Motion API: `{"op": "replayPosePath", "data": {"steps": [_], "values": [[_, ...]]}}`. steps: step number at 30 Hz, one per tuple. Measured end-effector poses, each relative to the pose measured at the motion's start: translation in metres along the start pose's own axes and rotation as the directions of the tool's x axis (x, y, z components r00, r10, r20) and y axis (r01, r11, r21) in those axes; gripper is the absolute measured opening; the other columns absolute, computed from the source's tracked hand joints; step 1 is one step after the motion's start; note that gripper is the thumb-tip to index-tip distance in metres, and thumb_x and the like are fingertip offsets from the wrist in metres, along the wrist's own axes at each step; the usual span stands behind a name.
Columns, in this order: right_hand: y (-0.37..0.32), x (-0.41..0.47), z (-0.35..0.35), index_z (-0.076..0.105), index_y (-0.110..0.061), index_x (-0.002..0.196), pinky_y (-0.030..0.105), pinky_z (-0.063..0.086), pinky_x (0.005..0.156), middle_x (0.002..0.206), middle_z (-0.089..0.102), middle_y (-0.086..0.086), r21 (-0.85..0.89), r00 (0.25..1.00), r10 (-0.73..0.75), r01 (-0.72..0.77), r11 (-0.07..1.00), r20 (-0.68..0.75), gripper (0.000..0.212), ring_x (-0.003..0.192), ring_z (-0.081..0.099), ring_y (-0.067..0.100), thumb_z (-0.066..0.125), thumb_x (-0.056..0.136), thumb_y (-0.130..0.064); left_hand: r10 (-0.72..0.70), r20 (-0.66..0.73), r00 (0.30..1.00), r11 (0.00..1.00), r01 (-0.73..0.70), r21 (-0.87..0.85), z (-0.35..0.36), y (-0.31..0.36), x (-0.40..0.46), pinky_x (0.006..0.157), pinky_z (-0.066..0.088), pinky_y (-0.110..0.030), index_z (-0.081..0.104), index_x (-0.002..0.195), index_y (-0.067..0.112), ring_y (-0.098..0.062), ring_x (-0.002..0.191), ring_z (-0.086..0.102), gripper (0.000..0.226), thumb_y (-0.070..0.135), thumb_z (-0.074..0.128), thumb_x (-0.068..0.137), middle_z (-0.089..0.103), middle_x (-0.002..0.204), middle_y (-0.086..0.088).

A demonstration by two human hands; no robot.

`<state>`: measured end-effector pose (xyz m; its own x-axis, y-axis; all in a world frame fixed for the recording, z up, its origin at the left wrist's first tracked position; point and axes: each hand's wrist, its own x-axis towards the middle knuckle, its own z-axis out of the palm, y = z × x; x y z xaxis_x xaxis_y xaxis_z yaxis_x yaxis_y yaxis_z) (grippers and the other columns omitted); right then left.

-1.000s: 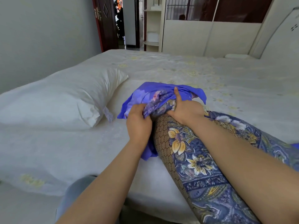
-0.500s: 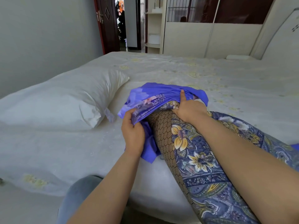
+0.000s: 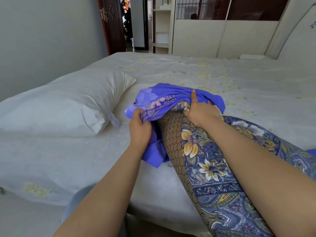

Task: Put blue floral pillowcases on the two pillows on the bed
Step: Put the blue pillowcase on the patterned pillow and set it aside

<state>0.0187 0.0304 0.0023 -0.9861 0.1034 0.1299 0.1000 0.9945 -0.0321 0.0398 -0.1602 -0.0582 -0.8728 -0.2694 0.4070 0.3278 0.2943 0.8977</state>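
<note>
Head view looks down over the bed (image 3: 222,79), where a person leans in with both bare arms stretched forward. A long pillow (image 3: 213,159) lies slanting from lower right towards the middle of the mattress, its surface printed in blue with yellow and white flowers and a dark netted band along one side. Bunched over its far end is the blue pillowcase (image 3: 164,94), plain blue on the outside with a floral strip showing at the turned edge.

The left hand (image 3: 140,129) is closed tight on the near-left rim of the pillowcase opening, fingers curled under the cloth. The right hand (image 3: 200,112) presses on top of the pillow's end, thumb up and pinching the case's edge against it. Both hands are therefore gripping the same opening, one on each side.

This looks like the early part of dressing the first pillow: only its tip sits inside the case, and most of its length is still bare. The white pillow (image 3: 65,106) rests to the left, near but apart, uncovered and not yet begun.

The next move probably calls for drawing the opening down along the pillow towards the person, keeping both sides level so the cloth does not twist or snag at the corners.
</note>
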Motion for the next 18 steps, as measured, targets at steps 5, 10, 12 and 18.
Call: {"op": "replayPosePath", "data": {"steps": [5, 10, 12, 18], "values": [[0.011, 0.011, 0.000, -0.016, -0.017, 0.149, 0.029, 0.033, 0.050, 0.090, 0.060, 0.014, 0.091, 0.997, 0.068, -0.072, 0.993, 0.041, 0.073, 0.055, 0.043, 0.020, 0.035, 0.098, -0.029, -0.004, 0.358, 0.934, 1.000, -0.006, 0.026, 0.013, -0.003, -0.064, 0.078, 0.043, -0.022, 0.056, 0.103, 0.018, -0.006, 0.085, 0.057, 0.020, 0.031, 0.051, 0.089, 0.064, 0.096, 0.006], [-0.006, -0.004, -0.001, -0.020, -0.022, 0.148, 0.026, 0.030, 0.046, 0.063, 0.050, 0.008, 0.081, 0.999, -0.020, 0.022, 0.997, -0.034, 0.083, 0.051, 0.045, 0.021, 0.038, 0.095, -0.049, 0.009, 0.222, 0.975, 0.997, -0.026, 0.078, 0.000, 0.008, -0.063, 0.076, 0.041, -0.027, 0.062, 0.085, 0.019, -0.011, 0.081, 0.053, 0.020, 0.037, 0.055, 0.084, 0.061, 0.086, 0.002], [-0.014, -0.017, -0.001, -0.023, -0.029, 0.146, 0.026, 0.030, 0.047, 0.066, 0.050, 0.009, 0.097, 0.998, -0.031, 0.036, 0.995, -0.050, 0.089, 0.051, 0.045, 0.020, 0.039, 0.090, -0.059, 0.135, 0.180, 0.974, 0.982, -0.156, 0.107, -0.001, 0.026, -0.052, 0.082, 0.043, -0.031, 0.062, 0.081, 0.016, -0.015, 0.085, 0.052, 0.017, 0.031, 0.056, 0.083, 0.058, 0.086, 0.004], [-0.027, -0.042, 0.009, -0.029, -0.035, 0.142, 0.038, 0.040, 0.077, 0.139, 0.035, 0.027, 0.160, 0.995, -0.094, 0.092, 0.983, 0.010, 0.094, 0.113, 0.051, 0.038, 0.046, 0.088, -0.051, -0.098, 0.296, 0.950, 0.939, -0.011, 0.345, -0.003, 0.060, -0.038, 0.080, 0.043, -0.034, 0.044, 0.110, 0.017, -0.028, 0.100, 0.060, 0.044, 0.046, 0.063, 0.083, 0.061, 0.096, -0.001]]}}
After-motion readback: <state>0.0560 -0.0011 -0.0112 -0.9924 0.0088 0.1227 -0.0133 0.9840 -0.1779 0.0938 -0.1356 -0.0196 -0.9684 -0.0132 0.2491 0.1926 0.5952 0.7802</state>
